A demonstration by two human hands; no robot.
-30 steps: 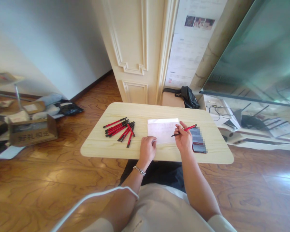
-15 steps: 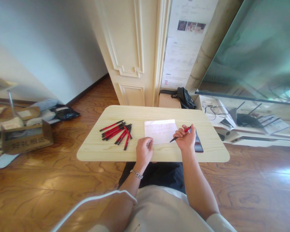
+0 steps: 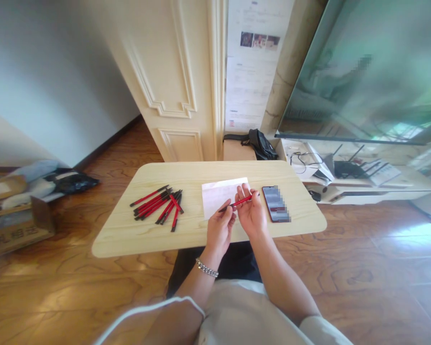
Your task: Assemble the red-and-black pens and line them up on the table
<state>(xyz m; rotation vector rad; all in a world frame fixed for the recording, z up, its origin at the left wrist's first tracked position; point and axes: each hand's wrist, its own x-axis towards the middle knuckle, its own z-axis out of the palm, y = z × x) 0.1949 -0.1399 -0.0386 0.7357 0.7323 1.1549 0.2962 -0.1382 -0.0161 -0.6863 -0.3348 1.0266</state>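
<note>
Both my hands hold one red and black pen (image 3: 238,202) over the near edge of a white sheet of paper (image 3: 221,194). My right hand (image 3: 251,214) grips its red upper part. My left hand (image 3: 221,228) pinches its black tip end. A pile of several more red and black pens (image 3: 160,205) lies to the left on the light wooden table (image 3: 136,239). A phone (image 3: 276,210) lies just right of my right hand.
A cream panelled door stands behind the table, with a black bag (image 3: 260,143) at its foot. A low TV stand (image 3: 362,179) with cables and a large screen is at the right. Cardboard boxes (image 3: 10,225) and bags sit on the wooden floor at the left.
My left hand has left the paper and come up to take the pen's tip. My right hand has drawn the pen in toward the left. The view has shifted rightward.
</note>
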